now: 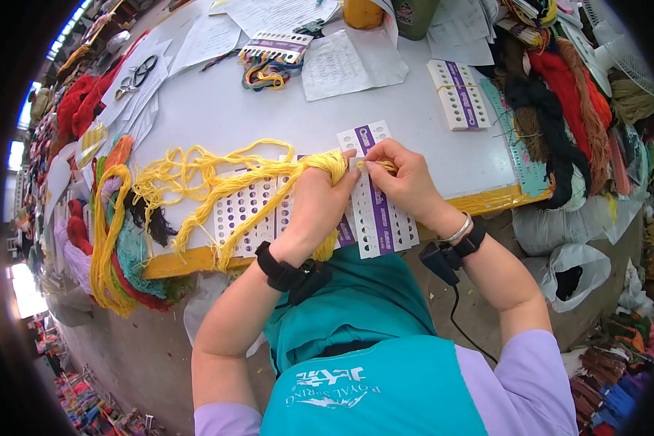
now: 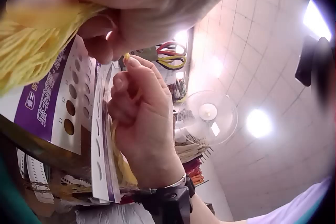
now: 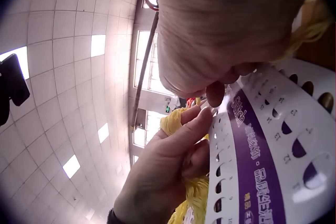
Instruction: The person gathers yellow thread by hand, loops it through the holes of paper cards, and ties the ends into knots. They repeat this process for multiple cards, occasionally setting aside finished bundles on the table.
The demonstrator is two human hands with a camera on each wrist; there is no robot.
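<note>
A thick hank of yellow embroidery thread (image 1: 258, 173) trails leftward across the table from my left hand (image 1: 318, 200), whose fingers curl round its gathered end. The left thumb tip is right at the edge of a white punched thread card (image 3: 252, 161) with a purple band. Close by, my right hand (image 1: 408, 182) pinches a yellow strand between thumb and forefinger at the card's upper edge. More yellow thread shows under the right palm in the right wrist view. Other punched cards (image 1: 248, 211) lie beneath the hank and beside the hands.
A banded stack of cards (image 1: 459, 94) stands to the right. Farther back lie a card with coloured threads (image 1: 272, 54), written papers (image 1: 334, 65) and scissors (image 1: 136, 76). Thread hanks hang over the left edge (image 1: 112, 232) and heap up at right (image 1: 552, 109).
</note>
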